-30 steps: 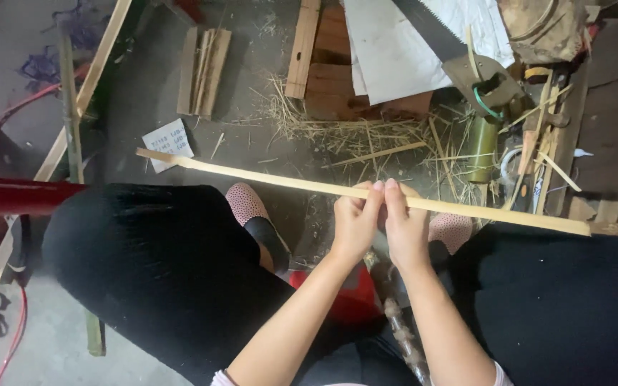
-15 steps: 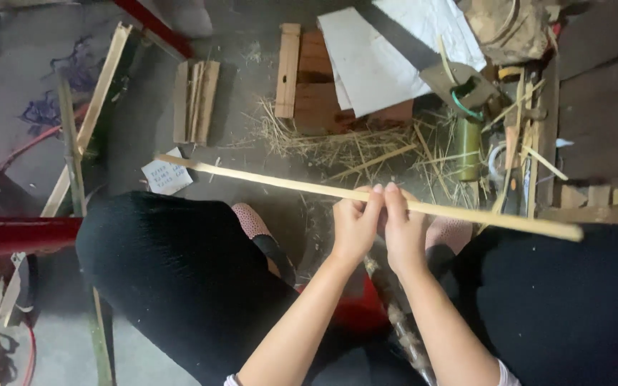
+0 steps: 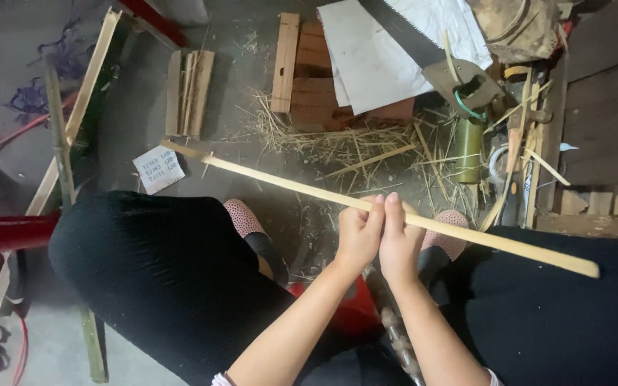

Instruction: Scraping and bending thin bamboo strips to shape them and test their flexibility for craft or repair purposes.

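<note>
**Floor under my feet**

Grey concrete floor (image 3: 252, 136), dusty. On it: bundle of short wood slats (image 3: 189, 93), small paper slip (image 3: 158, 169) w/ print, wooden crate piece (image 3: 302, 71), white sheets (image 3: 373, 57), handsaw (image 3: 430, 53) across them, loose straw (image 3: 352, 143), green bamboo tube (image 3: 468, 150). Long slats (image 3: 73, 136) lie at left.

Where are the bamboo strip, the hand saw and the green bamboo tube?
bamboo strip (image 3: 252, 175), head view, bare stretch left of the hands.
hand saw (image 3: 395, 25), head view, middle of the blade.
green bamboo tube (image 3: 468, 150), head view, middle of its side.
</note>
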